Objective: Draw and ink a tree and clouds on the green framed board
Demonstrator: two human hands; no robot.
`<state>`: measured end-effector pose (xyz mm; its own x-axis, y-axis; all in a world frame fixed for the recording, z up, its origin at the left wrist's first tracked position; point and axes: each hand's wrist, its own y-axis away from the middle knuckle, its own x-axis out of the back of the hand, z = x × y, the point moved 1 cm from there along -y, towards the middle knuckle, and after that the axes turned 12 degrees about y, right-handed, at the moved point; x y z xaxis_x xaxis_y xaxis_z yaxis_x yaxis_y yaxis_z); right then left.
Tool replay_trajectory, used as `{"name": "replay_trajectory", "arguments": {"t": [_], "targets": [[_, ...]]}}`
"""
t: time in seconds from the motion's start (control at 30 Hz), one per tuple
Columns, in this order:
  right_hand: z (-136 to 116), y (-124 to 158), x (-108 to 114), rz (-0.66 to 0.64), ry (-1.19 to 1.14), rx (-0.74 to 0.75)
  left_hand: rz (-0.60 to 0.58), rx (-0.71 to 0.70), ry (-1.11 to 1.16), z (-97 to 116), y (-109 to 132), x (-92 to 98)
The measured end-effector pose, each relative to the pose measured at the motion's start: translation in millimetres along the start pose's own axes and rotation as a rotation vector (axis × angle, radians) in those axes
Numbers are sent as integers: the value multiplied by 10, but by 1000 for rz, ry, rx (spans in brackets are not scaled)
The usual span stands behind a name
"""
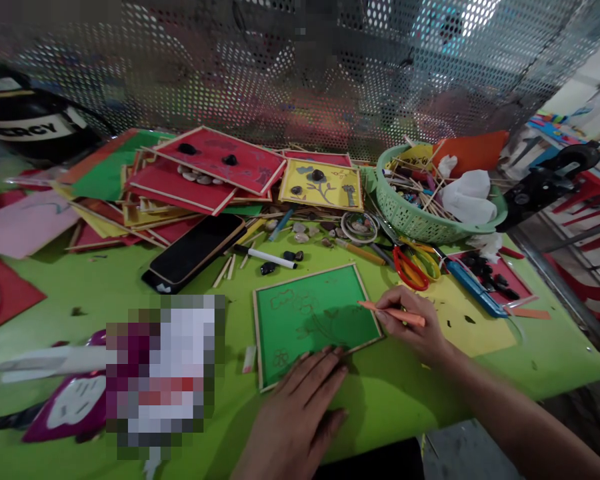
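The right hand (pixel 414 321) is clamped on an orange marker (pixel 407 316), fingers and thumb together round its barrel, the tip pointing towards nine o'clock over the right part of a green panel (pixel 325 293). I cannot tell whether the tip touches the surface. The left hand (pixel 307 393) lies palm down across the panel's lower edge at six o'clock, its fingers stretched out side by side and its thumb apart; it grips nothing.

The panel, edged with thin wooden strips, lies flat on the lime-green table (pixel 410 413) in front of the person and bears faint outlines of flowers and a stem.

From the panel's centre, a sheet of yellow paper (pixel 485 330) lies at three o'clock, past the right hand. A blue cutter (pixel 475 288) is between two and three, partly over that paper. Red-handled scissors (pixel 411 270) rest at two. At one to two, farther off, stands a green basket (pixel 443 227) filled with sticks and crumpled white tissue. A yellow framed picture (pixel 330 180) with dark stones on it sits at twelve, beyond a white pen (pixel 273 258). Red framed pictures (pixel 215 157) are piled at eleven, and a black phone (pixel 200 247) lies at ten.
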<state>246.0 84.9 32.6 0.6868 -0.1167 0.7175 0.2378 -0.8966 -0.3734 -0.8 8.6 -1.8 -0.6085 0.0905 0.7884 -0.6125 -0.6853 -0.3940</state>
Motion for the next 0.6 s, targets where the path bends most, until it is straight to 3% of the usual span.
{"name": "replay_trajectory", "arguments": {"t": [0.33, 0.6], "targets": [[-20, -18, 23, 0, 15, 3, 4, 13, 25, -2, -6, -19], [-30, -23, 32, 47, 6, -130, -13, 68, 92, 36, -8, 1]]}}
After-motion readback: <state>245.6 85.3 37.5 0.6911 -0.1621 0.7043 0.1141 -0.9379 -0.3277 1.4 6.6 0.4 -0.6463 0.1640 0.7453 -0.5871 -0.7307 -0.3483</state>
